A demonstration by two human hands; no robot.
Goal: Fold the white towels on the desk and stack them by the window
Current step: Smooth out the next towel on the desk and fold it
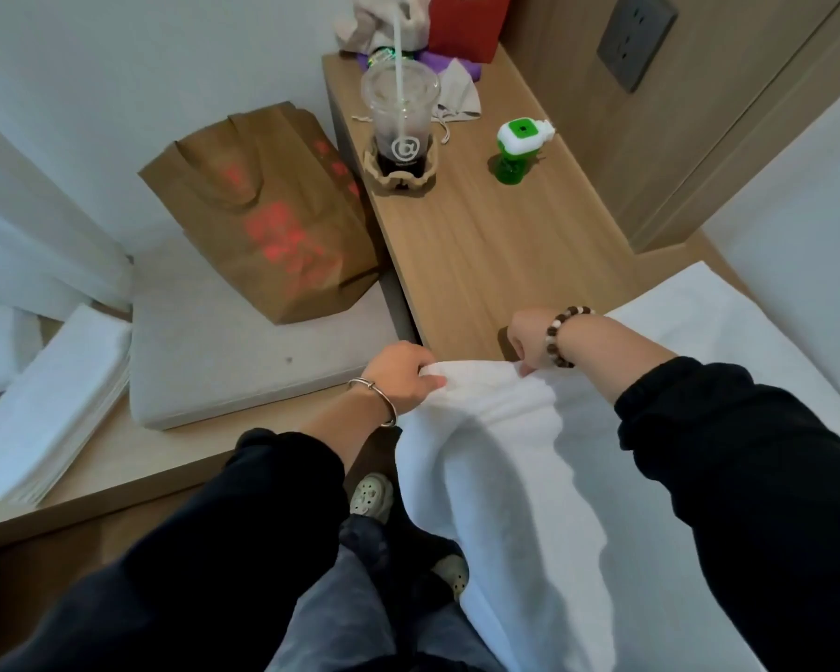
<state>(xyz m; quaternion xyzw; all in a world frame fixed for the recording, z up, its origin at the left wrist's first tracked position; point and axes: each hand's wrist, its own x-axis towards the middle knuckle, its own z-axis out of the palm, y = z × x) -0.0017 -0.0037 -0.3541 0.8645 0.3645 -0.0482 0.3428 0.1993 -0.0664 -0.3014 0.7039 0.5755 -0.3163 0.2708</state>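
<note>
A white towel (515, 468) hangs over the near edge of the wooden desk (481, 235) and drapes down toward my legs. My left hand (403, 375) grips its top left corner, just off the desk's left edge. My right hand (529, 339) pinches the top edge a little to the right, above the desk. More white towel (689, 322) lies flat on the desk under my right forearm. A stack of folded white towels (49, 405) lies on the low wooden bench at the far left.
On the desk stand a plastic cup with a straw (401, 123) in a cardboard holder and a green-and-white bottle (520, 147). Cloths and a red bag sit at the far end. A brown paper bag (272, 215) stands on a grey cushion (243, 375) left of the desk.
</note>
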